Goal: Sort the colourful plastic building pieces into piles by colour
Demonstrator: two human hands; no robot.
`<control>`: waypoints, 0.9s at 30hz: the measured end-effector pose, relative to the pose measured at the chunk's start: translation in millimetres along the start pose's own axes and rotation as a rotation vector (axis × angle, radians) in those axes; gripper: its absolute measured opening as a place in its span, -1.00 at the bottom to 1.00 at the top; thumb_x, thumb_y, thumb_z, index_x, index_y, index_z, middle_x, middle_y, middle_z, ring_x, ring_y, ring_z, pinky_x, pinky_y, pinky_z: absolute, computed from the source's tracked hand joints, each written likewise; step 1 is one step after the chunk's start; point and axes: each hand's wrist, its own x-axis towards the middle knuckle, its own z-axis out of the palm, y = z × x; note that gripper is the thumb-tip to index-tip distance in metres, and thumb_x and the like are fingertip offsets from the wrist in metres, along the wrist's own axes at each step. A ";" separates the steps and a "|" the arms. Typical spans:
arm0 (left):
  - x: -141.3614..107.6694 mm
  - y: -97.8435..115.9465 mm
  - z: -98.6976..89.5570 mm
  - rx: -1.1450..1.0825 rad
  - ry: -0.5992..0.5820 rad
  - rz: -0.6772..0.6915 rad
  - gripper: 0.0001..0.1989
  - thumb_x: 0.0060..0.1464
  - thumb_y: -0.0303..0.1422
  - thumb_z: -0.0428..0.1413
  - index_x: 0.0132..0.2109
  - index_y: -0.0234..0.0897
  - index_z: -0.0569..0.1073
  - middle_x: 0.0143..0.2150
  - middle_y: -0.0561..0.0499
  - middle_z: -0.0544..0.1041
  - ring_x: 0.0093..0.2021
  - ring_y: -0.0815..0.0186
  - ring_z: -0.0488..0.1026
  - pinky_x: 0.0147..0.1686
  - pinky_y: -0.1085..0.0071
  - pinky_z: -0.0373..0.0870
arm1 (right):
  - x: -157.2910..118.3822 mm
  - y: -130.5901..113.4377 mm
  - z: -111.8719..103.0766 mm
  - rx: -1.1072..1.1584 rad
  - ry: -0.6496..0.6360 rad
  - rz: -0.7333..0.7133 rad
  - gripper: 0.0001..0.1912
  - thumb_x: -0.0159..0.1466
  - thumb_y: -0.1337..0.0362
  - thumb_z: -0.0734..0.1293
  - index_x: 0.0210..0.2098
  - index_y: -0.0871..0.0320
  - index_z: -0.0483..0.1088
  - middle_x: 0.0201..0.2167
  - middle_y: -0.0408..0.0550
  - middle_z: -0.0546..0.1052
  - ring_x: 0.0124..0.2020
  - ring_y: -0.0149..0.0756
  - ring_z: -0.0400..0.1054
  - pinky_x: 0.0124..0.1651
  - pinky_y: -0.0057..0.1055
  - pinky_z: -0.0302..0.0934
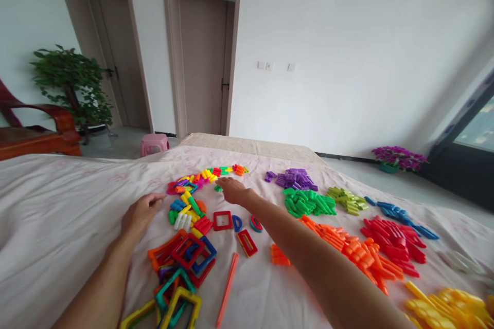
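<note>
From the head view, we look down over a pale cloth (266, 288) spread with coloured plastic pieces. The right hand (235, 191) stretches forward to the far end of the mixed pieces (188, 200), its fingers bent low and close together just by a small green piece (218, 188). We cannot tell whether they grip it or only hover at it. The left hand (142, 212) sits beside the near-left edge of that mixed cluster, fingers narrow and loosely curled; their tips are partly hidden, so we cannot say whether they hold anything. To us, its place there looks handy for the jumbled side.

Beyond the right forearm lie the purple pile (297, 179), green pile (309, 203), orange pile (347, 249), red pile (395, 241) and yellow pile (451, 308), each of one colour and probably grouped so that colours stay apart. Nearer us, hollow frames (192, 266) overlap in a heap of their own, presumably because their shape differs. A coral stick (227, 290) lies just beside them.
</note>
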 end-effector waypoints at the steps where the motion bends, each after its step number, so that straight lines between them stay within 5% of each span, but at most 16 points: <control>1: -0.1 0.1 -0.2 0.005 -0.002 -0.004 -0.64 0.12 -0.14 -0.03 -0.03 -0.08 0.52 -0.06 0.03 0.59 -0.12 0.20 0.50 -0.23 0.42 0.31 | 3.5 -4.3 1.6 -0.029 -0.017 -0.005 -0.50 0.20 0.49 0.23 0.13 0.12 0.34 0.11 0.05 0.43 0.09 -0.17 0.32 0.02 -0.33 0.26; 9: 0.8 0.3 -3.1 0.063 -0.043 -0.027 -0.61 0.14 -0.10 -0.02 0.01 -0.09 0.51 -0.06 0.02 0.57 -0.18 0.21 0.47 -0.27 0.41 0.28 | -20.9 -8.9 -18.0 -0.148 -0.104 0.031 -0.71 0.24 0.42 0.27 -0.05 0.18 0.45 -0.03 0.10 0.50 0.00 -0.14 0.39 -0.02 -0.32 0.28; 14: 1.1 2.4 -3.5 0.081 -0.050 -0.071 -0.60 0.11 -0.10 0.01 0.02 -0.09 0.51 -0.07 0.03 0.58 -0.23 0.24 0.46 -0.32 0.44 0.26 | -65.0 23.6 -50.2 -0.187 -0.119 0.138 -0.74 0.33 0.29 0.22 -0.04 0.19 0.44 -0.09 0.12 0.53 -0.05 -0.16 0.43 -0.05 -0.33 0.28; 22: -1.0 2.0 -0.3 0.019 0.012 -0.025 -0.65 0.10 -0.15 0.00 -0.05 -0.08 0.54 -0.09 0.04 0.60 -0.18 0.22 0.51 -0.29 0.44 0.30 | -146.6 92.9 -89.6 -0.271 -0.132 0.420 -0.73 0.30 0.35 0.23 -0.06 0.23 0.46 -0.10 0.21 0.54 -0.03 -0.04 0.43 -0.07 -0.26 0.26; 27: -0.8 2.2 0.5 0.021 0.017 -0.017 -0.67 0.11 -0.20 -0.01 -0.04 -0.07 0.54 -0.06 0.08 0.60 -0.12 0.25 0.51 -0.25 0.47 0.31 | -150.5 95.5 -90.1 -0.319 -0.181 0.524 -0.73 0.23 0.40 0.24 -0.14 0.25 0.51 -0.13 0.23 0.55 -0.04 0.02 0.43 -0.07 -0.20 0.25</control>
